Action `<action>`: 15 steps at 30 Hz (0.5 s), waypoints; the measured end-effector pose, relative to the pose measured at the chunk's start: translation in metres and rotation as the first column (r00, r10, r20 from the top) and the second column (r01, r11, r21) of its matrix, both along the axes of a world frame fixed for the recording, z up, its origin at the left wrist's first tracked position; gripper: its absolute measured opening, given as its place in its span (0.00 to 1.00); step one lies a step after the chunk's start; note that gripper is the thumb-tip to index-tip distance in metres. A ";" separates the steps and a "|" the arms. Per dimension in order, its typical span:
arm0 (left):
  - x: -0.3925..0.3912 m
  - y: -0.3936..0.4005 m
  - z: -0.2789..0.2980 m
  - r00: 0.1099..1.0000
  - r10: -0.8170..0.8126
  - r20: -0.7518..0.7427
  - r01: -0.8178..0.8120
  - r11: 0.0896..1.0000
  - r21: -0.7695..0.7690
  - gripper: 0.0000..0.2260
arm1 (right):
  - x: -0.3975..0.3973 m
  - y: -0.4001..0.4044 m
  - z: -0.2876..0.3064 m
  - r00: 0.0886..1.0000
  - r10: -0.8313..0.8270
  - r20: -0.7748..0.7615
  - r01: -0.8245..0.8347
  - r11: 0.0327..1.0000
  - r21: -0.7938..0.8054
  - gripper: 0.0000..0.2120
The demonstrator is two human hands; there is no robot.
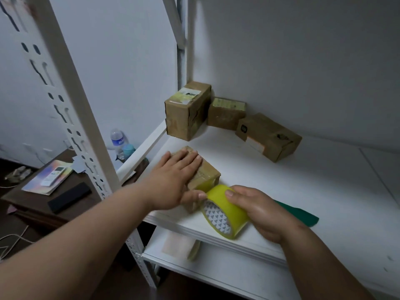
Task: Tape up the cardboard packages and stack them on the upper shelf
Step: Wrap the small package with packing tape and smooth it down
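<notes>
A small cardboard package (202,177) is set near the front-left edge of the white shelf (303,191). It is pressed flat from above by the left hand (173,178), fingers straight and lightly spread over its top, thumb laid along the near side. A strip of yellow tape is drawn from the tape roll (225,211) onto the pkg's near end. The roll is gripped by the right hand (259,211), fingers curled round its outer face, thumb on top, approx. at the shelf's front edge. A green item (300,215), prob. a cloth or sleeve, is seen behind the right hand; view too poor to tell. Three more cardboard boxes (188,111) are grouped in the back-left corner of the shelf, one upright, two lower beside it. A lower shelf (216,269) is seen below. At left, a dark bench (65,204) is loaded w/ a water bottle (118,141), a remote (55,174) and a black case (69,197).
</notes>
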State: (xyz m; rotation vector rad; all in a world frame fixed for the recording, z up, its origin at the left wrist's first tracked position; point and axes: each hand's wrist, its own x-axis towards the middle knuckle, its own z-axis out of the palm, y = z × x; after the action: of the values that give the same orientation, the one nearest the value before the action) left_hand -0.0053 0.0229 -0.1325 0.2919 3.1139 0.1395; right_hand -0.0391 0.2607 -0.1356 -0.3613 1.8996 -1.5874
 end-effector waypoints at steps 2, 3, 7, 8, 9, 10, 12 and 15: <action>-0.009 -0.016 0.001 0.997 -0.077 0.011 0.077 0.997 0.021 0.55 | 0.001 0.004 -0.004 0.996 -0.001 0.088 0.012 0.993 -0.116 0.13; -0.014 -0.023 0.000 0.995 -0.104 0.002 0.104 0.994 0.038 0.52 | 0.003 0.003 -0.006 0.995 0.008 0.101 0.008 0.989 -0.148 0.13; -0.029 -0.035 -0.008 0.993 -0.115 -0.038 0.116 0.992 0.047 0.47 | 0.015 -0.010 -0.013 0.999 0.042 0.030 -0.038 0.993 -0.116 0.12; -0.032 -0.036 -0.009 0.993 -0.107 -0.039 0.109 0.992 0.058 0.48 | 0.018 -0.013 -0.013 1.000 0.024 0.002 -0.024 0.995 -0.092 0.13; -0.035 -0.037 -0.009 0.995 -0.097 -0.036 0.100 0.992 0.073 0.49 | 0.019 -0.015 -0.014 1.000 -0.012 -0.015 0.010 0.997 -0.082 0.16; -0.038 -0.037 -0.008 0.996 -0.085 -0.026 0.087 0.992 0.091 0.50 | 0.019 -0.017 -0.014 0.998 -0.056 -0.010 0.055 0.995 -0.080 0.19; -0.047 -0.038 -0.003 0.998 -0.066 0.022 0.063 0.991 0.115 0.54 | 0.020 -0.019 -0.014 0.990 -0.141 0.025 0.143 0.986 -0.082 0.23; -0.064 -0.039 0.003 0.993 -0.058 0.101 0.049 0.995 0.085 0.56 | 0.020 -0.027 -0.014 0.984 -0.178 0.009 0.178 0.982 -0.064 0.28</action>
State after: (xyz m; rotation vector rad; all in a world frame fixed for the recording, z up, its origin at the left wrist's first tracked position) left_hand -0.0698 -0.0157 -0.1291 0.3570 2.9992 0.2731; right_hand -0.0186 0.2337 -0.1492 -0.2204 1.9260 -1.7677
